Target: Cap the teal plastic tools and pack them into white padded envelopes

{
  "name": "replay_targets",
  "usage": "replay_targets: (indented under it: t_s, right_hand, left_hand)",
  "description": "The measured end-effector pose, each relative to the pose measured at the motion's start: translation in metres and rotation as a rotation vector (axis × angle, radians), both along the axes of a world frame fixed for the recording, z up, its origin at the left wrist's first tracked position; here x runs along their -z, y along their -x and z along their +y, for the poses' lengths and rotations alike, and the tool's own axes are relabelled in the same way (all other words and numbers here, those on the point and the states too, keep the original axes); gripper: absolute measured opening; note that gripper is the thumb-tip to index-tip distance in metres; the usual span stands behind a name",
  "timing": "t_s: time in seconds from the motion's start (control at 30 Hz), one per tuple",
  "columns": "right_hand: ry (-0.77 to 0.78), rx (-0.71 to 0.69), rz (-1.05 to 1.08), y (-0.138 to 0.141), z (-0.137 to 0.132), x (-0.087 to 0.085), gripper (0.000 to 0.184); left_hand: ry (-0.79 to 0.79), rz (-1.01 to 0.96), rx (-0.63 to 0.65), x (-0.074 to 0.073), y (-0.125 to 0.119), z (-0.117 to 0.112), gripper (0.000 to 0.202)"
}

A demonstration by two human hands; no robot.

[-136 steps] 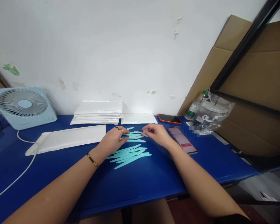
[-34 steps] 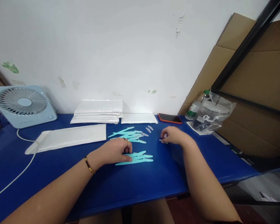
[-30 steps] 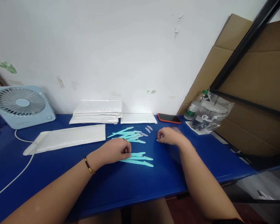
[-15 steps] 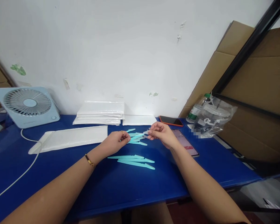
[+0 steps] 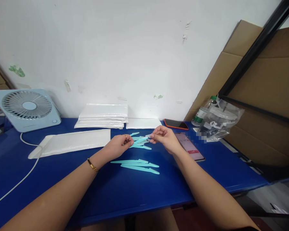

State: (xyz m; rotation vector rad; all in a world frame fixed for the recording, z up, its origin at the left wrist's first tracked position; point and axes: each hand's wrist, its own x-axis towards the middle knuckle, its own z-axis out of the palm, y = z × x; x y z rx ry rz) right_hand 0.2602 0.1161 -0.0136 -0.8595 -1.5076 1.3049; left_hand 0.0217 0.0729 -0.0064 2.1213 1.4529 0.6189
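My left hand (image 5: 119, 146) pinches the handle of a turquoise eyebrow razor (image 5: 141, 140) between thumb and fingers, its blade end pointing right. At that end, my right hand (image 5: 165, 138) grips a small clear blade cover (image 5: 148, 136); whether it is fully around the blade I cannot tell. Beneath and beside the held razor lies a loose pile of similar turquoise razors (image 5: 144, 147), partly hidden by my left hand. Closer to me, 3 more razors (image 5: 140, 169) lie side by side on the blue table (image 5: 135, 192).
White padded envelopes (image 5: 103, 110) are stacked against the wall, with a single one (image 5: 74, 141) lying at left. A light blue fan (image 5: 29, 109) stands far left with its cable. At right are two phones (image 5: 192, 149), a bottle (image 5: 202, 112) and a bagged cup (image 5: 221, 118).
My right hand has shifted slightly left, bringing the clear cover closer to the razor's blade end. My left hand keeps its hold in nearly the same place.
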Motion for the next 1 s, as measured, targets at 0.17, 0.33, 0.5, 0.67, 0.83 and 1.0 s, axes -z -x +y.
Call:
replay_targets:
  t_s: [0.17, 0.33, 0.5, 0.67, 0.83, 1.0]
  right_hand:
    - [0.004, 0.000, 0.002, 0.001, -0.002, 0.000, 0.029]
    - [0.037, -0.125, -0.083, 0.014, -0.004, 0.006, 0.031]
    - [-0.258, 0.245, -0.453, -0.004, 0.019, 0.010, 0.025]
    - [-0.473, 0.418, -0.950, -0.022, 0.043, 0.023, 0.018]
    - [-0.495, 0.315, -1.213, -0.011, 0.039, 0.030, 0.016]
    - [-0.547, 0.331, -1.328, -0.003, 0.030, 0.027, 0.012]
  left_hand:
    - [0.001, -0.014, -0.001, -0.001, -0.002, -0.001, 0.034]
    - [-0.022, -0.001, 0.016, 0.001, -0.003, -0.001, 0.032]
    - [-0.116, 0.169, -0.087, 0.008, 0.005, 0.007, 0.030]
    - [-0.143, 0.187, -0.030, 0.003, 0.004, 0.002, 0.029]
    - [0.042, 0.155, 0.256, -0.003, -0.003, -0.015, 0.024]
    - [0.105, 0.166, 0.231, 0.003, -0.005, -0.016, 0.015]
